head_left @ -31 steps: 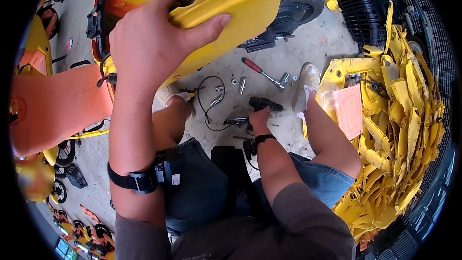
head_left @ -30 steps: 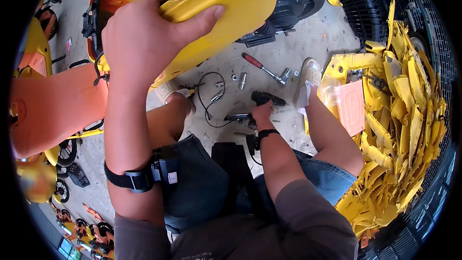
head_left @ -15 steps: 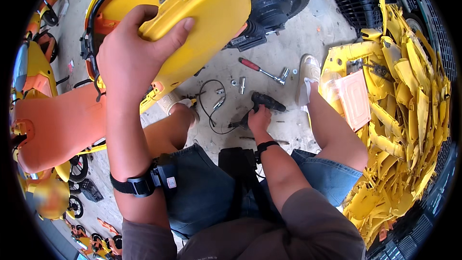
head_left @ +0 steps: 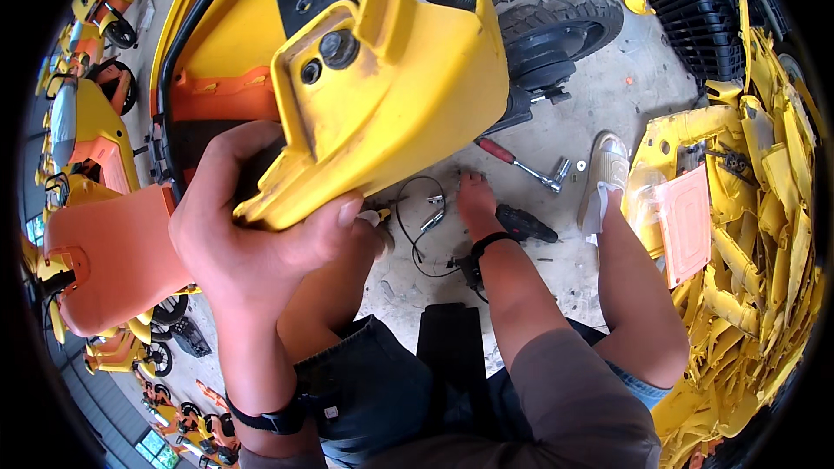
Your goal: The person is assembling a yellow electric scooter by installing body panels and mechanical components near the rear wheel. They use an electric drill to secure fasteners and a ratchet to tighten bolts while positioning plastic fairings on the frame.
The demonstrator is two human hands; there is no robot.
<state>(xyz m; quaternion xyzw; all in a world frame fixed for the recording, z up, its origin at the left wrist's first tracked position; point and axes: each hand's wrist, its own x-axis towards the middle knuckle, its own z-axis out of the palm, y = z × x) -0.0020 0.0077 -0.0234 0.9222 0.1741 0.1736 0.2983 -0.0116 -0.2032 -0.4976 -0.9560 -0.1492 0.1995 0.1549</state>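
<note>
My left hand [head_left: 269,230] is wrapped round the lower edge of a yellow scooter body panel [head_left: 408,95], thumb on its outer face. The panel has a black round plug [head_left: 339,49] and sits beside the rear wheel [head_left: 565,22]. Down at the floor, my right hand [head_left: 476,201] has its fingers curled together; what lies under them is hidden. Close to that hand rests a black power drill [head_left: 526,224], out of its grip. Left of the hand, a black cable [head_left: 400,217] loops round a small silver socket piece [head_left: 432,220].
A red-handled ratchet [head_left: 497,151] with a silver socket lies ahead, near my right shoe [head_left: 608,161]. A heap of yellow panels [head_left: 756,295] rises at the right, with a pinkish flat panel [head_left: 684,226] against it. An orange seat-like part [head_left: 113,252] is at the left; more scooters stand beyond.
My right hand has let go of the drill and moved forward over the floor to where a silver socket lay. The yellow panel in my left hand looks larger and turned, with the view shifted.
</note>
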